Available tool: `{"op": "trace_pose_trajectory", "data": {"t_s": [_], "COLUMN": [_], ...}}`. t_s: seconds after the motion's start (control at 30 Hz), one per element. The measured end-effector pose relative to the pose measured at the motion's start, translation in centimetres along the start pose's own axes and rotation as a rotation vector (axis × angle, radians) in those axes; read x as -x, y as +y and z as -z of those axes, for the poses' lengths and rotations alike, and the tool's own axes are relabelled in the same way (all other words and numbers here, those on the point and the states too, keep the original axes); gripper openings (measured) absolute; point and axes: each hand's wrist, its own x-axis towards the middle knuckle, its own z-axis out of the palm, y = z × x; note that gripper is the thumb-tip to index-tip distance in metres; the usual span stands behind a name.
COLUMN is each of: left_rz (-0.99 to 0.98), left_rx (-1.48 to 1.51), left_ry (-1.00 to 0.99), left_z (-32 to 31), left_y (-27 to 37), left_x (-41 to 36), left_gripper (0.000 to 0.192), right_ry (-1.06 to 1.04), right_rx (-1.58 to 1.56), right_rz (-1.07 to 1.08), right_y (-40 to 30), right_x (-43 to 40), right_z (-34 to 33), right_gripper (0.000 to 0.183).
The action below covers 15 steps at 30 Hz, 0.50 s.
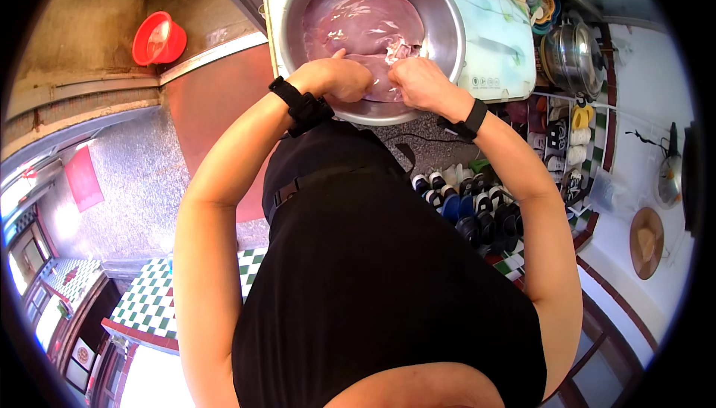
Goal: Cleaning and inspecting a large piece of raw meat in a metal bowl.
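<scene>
A large piece of raw liver [363, 22], dark pink and glossy, lies in a wide metal basin [456, 44] before me. My right hand [419, 83] is closed at the liver's near right side, its fingertips gripping the flesh beside a patch of whitish tissue [400, 50]. Against the near left part rests my left hand [344, 79], thumb raised and the other fingers curled down. Its fingertips are hidden, so whether they grip the liver cannot be told. Both wrists wear black bands.
The basin stands on a washing machine [481, 11] with a knife-shaped grey form [492, 47] on its lid. A red plastic basin [159, 39] sits at far left. Shoes [475, 206] fill the floor and rack at right, below a lidded steel pot [576, 58].
</scene>
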Motion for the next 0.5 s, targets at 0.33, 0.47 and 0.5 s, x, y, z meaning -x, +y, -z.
{"op": "trace_pose_trajectory", "data": {"t_s": [0.33,0.47,0.5], "left_rz": [0.007,0.007,0.007], "left_rx": [0.004,-0.014,-0.014], "left_ry": [0.024,0.007,0.007], "left_z": [0.0,0.2,0.2], "left_y": [-0.3,-0.3,-0.3], "left_x": [0.1,0.0,0.0], "left_gripper": [0.045,0.043,0.043], "right_ry": [-0.07,-0.068,-0.065], "right_rx": [0.065,0.091,0.101], "right_rz": [-0.075,-0.092,-0.088], "right_y": [-0.3,-0.2,-0.4], "right_x": [-0.1,0.1,-0.1], "right_z": [0.4,0.0,-0.1], "right_gripper": [0.009,0.008,0.008]}}
